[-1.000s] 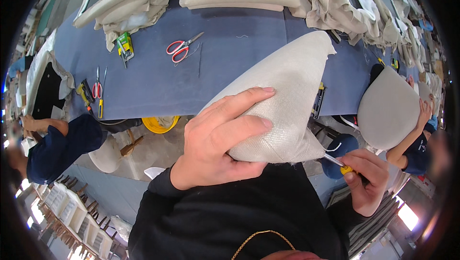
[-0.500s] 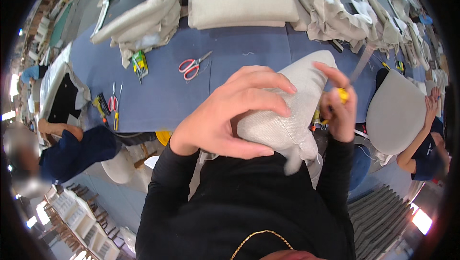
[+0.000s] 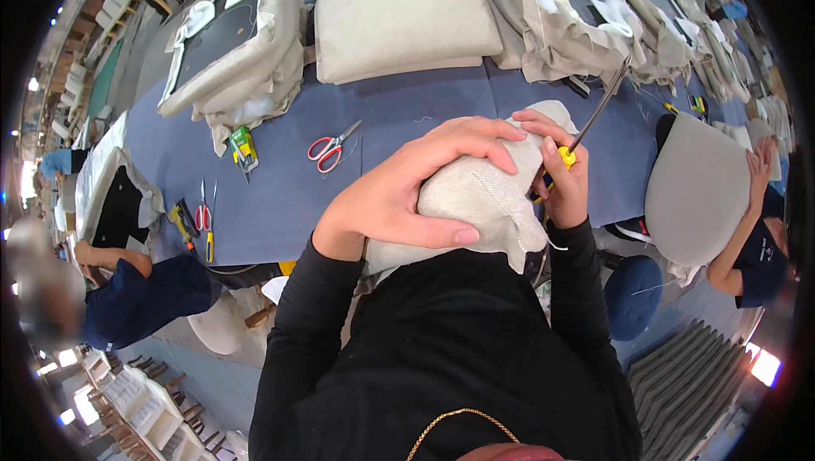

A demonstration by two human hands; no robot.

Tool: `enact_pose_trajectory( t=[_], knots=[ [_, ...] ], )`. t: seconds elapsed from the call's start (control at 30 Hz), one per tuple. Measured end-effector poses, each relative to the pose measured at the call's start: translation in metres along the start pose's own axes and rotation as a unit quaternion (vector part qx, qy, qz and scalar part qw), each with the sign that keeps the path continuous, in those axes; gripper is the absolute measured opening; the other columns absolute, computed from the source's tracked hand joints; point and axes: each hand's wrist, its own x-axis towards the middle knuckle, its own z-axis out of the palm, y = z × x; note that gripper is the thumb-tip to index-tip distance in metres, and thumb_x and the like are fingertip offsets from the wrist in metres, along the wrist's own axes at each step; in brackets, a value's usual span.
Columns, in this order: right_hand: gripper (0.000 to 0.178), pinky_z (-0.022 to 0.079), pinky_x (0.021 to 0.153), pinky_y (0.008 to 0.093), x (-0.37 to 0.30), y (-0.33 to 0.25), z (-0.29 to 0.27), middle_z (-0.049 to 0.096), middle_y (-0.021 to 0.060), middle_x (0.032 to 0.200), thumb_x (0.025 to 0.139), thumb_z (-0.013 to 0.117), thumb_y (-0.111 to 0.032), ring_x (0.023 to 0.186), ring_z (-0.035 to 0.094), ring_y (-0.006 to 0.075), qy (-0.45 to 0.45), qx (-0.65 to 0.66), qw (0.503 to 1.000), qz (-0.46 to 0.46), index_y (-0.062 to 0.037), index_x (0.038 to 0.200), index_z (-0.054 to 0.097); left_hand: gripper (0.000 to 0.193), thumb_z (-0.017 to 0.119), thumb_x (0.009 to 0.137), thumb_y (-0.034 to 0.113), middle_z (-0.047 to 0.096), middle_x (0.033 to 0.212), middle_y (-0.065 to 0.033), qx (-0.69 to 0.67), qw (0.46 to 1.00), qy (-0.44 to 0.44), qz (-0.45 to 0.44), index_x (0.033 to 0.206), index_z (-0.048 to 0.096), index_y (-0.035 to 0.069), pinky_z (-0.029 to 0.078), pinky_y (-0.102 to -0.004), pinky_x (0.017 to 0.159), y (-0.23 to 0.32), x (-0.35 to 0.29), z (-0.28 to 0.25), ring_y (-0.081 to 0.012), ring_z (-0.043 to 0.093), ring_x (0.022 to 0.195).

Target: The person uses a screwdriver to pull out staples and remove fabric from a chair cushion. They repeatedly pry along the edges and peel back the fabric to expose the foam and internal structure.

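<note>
Close in front of my body is a padded piece covered in light grey woven fabric [image 3: 472, 196], with a seam and a gathered corner at its lower right. My left hand [image 3: 397, 182] is closed around its left side, fingers over the top and thumb along the near face. In my right hand [image 3: 565, 188] is a screwdriver [image 3: 604, 101] with a yellow and black handle. Its long metal shaft points up and to the right, away from the fabric. Fingers of that same hand also press on the right end of the padded piece.
On the blue table [image 3: 280, 232] lie red-handled scissors [image 3: 333, 148], a green and yellow packet [image 3: 243, 148] and more tools at left. Upholstered seat parts [image 3: 407, 19] line the far side. A co-worker at right handles a grey panel [image 3: 698, 193]; another person sits at left.
My left hand has settled more firmly over the padded piece. My right hand has come in against its right end, and the screwdriver shaft now shows clearly, pointing up.
</note>
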Motion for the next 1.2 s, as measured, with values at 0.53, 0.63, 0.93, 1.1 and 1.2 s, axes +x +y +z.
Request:
enact_pose_trajectory(
  t=[0.53,0.63,0.93,1.1,1.2],
  knots=[
    [0.049,0.051,0.111,0.0378,-0.016,0.056,-0.078,0.074,0.0173,0.134,0.115,0.056,-0.037,0.123,0.069,0.0247,0.199,-0.022,0.976,-0.085,0.0078,0.13,0.071,0.09,0.093,0.078,0.024,0.066,0.146,-0.021,0.485,0.855,0.129,-0.13,0.157,0.053,0.007,0.052,-0.0472,0.108,0.026,-0.012,0.079,-0.0395,0.065,0.131],
    [0.044,0.055,0.105,0.0362,-0.016,0.051,-0.084,0.074,0.0161,0.133,0.115,0.056,-0.031,0.12,0.071,0.0235,0.188,0.038,0.975,-0.109,0.0069,0.133,0.069,0.088,0.093,0.078,0.02,0.068,0.143,-0.0228,0.443,0.874,0.151,-0.131,0.156,0.054,0.006,0.055,-0.0465,0.104,0.002,-0.022,0.081,-0.0405,0.069,0.127],
    [0.033,0.058,0.102,0.033,-0.058,0.155,-0.187,0.075,0.0065,0.125,0.111,0.063,-0.024,0.114,0.072,0.0159,0.307,0.044,0.949,-0.049,-0.0044,0.138,0.067,0.089,0.09,0.081,0.019,0.066,0.146,-0.0226,0.388,0.906,0.039,-0.167,0.16,0.051,0.008,0.055,-0.0474,0.106,0.003,-0.012,0.1,-0.043,0.067,0.129],
    [0.031,0.058,0.103,0.0338,-0.061,0.111,-0.161,0.075,0.0071,0.125,0.11,0.065,-0.024,0.116,0.072,0.0176,0.252,0.189,0.949,-0.027,-0.0043,0.135,0.068,0.091,0.09,0.08,0.018,0.065,0.148,-0.0236,0.423,0.897,0.032,-0.121,0.161,0.05,0.008,0.053,-0.0471,0.109,0.01,-0.017,0.108,-0.0429,0.066,0.132],
    [0.03,0.057,0.104,0.0342,-0.061,0.089,-0.146,0.075,0.0074,0.124,0.11,0.067,-0.024,0.117,0.072,0.0186,0.249,0.219,0.943,-0.034,-0.0042,0.133,0.069,0.091,0.09,0.079,0.016,0.066,0.146,-0.0243,0.401,0.907,0.041,-0.119,0.161,0.05,0.008,0.055,-0.0474,0.108,0.011,-0.009,0.115,-0.0428,0.068,0.13]
  ],
)
